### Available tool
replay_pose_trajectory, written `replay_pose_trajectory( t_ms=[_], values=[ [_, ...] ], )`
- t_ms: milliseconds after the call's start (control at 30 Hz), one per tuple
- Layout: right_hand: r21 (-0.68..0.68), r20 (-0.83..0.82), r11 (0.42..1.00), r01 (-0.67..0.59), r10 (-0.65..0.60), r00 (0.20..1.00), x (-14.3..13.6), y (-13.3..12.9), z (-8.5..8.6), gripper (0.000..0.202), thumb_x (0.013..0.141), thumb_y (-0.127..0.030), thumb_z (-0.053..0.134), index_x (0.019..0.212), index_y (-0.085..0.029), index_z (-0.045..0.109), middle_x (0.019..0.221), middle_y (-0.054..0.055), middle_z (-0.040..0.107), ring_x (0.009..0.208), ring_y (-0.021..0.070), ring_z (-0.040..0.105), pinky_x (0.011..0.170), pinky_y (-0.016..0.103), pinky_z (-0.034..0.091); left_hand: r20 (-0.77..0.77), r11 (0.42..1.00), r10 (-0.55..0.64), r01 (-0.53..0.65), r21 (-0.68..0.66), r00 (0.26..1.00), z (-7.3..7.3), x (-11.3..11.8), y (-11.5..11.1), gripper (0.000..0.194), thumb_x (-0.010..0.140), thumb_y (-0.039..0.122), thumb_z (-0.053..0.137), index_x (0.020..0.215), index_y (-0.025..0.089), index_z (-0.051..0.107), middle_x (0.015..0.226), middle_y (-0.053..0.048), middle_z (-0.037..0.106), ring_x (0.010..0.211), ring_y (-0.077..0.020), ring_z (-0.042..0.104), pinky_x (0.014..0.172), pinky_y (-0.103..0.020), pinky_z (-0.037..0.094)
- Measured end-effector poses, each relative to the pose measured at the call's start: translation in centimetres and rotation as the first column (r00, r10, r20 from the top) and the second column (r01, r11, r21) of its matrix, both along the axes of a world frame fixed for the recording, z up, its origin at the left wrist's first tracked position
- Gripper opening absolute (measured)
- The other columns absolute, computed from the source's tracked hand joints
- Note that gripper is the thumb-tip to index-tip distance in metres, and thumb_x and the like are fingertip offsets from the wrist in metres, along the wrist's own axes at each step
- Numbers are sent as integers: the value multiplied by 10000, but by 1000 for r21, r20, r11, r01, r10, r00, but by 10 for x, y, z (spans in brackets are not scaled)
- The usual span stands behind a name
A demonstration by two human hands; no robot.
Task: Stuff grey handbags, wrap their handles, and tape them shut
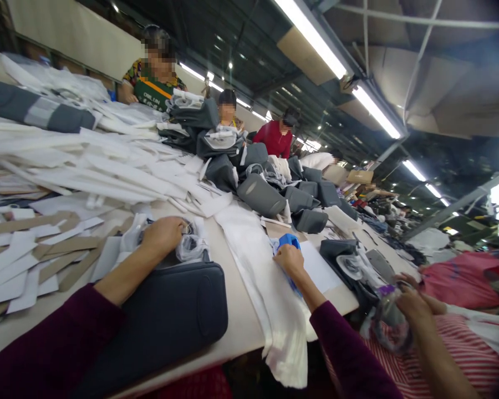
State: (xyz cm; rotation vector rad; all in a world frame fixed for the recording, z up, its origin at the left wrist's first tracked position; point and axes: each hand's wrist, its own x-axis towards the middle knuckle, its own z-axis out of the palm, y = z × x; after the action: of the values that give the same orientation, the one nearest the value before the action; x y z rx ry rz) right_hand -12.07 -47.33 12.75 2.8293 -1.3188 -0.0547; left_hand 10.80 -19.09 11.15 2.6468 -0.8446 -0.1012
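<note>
A dark navy bag lies on the table in front of me, its smooth side up. At its far edge my left hand is closed on a bag handle wrapped in clear and white plastic; the fingertips are partly hidden. Farther right, my right hand grips a blue tape dispenser above the table. Under and beside that hand runs a long strip of white padding, which hangs over the front edge. A white sheet lies just right of the dispenser.
White strips heap up at the left, with cut card pieces nearer. Grey bags are piled beyond. At right, a co-worker's hands hold a purple item with a clear roll, near another bag. More people stand across the table.
</note>
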Motion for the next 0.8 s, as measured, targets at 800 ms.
replay_pose_trajectory(
  t_ms=[800],
  values=[
    [833, 552, 99, -545, -237, 800, -40, 133, 102, 389, 782, -326, 740, 1140, -208, 644, 744, 18, 618, 371, 10, 357, 362, 163, 144, 251, 595, -435, 486, -641, 865, 10, -19, -2, 267, 760, 71, 436, 964, 158, 583, 1026, -102, 623, 1052, -244, 547, 958, -394, 409]
  ],
)
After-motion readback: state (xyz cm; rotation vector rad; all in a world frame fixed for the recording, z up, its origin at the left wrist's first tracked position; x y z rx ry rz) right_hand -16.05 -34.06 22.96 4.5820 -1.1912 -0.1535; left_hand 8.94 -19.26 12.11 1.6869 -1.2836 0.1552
